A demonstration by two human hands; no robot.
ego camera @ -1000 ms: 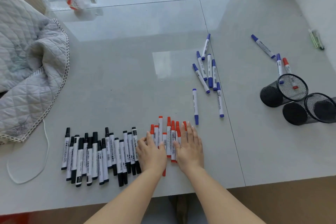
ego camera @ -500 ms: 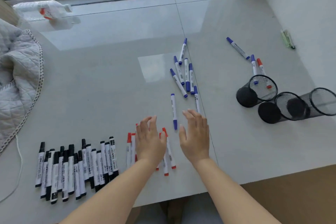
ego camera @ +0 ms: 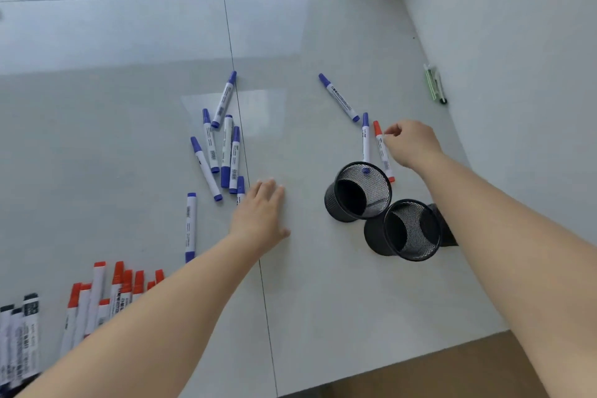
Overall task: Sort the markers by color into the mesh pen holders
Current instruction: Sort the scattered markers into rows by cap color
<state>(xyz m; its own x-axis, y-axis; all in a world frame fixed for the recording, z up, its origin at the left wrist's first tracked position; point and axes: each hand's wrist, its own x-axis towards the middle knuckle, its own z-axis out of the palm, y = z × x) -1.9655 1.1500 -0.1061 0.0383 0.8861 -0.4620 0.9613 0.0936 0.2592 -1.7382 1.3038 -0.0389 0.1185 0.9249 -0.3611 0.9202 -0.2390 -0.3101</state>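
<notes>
Your right hand (ego camera: 412, 145) has its fingers (ego camera: 392, 130) pinched at the red marker (ego camera: 383, 151), which lies flat on the bench (ego camera: 323, 300) behind the holders (ego camera: 358, 192). Your left hand (ego camera: 260, 215) rests open, fingers spread, beside the blue markers (ego camera: 223, 152).

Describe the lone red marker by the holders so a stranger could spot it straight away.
Find the mesh pen holders lying on their sides at the right. Just behind the farther one lie two markers side by side. The red marker has an orange-red cap, the blue marker doesn't; the right hand is at it.
</notes>
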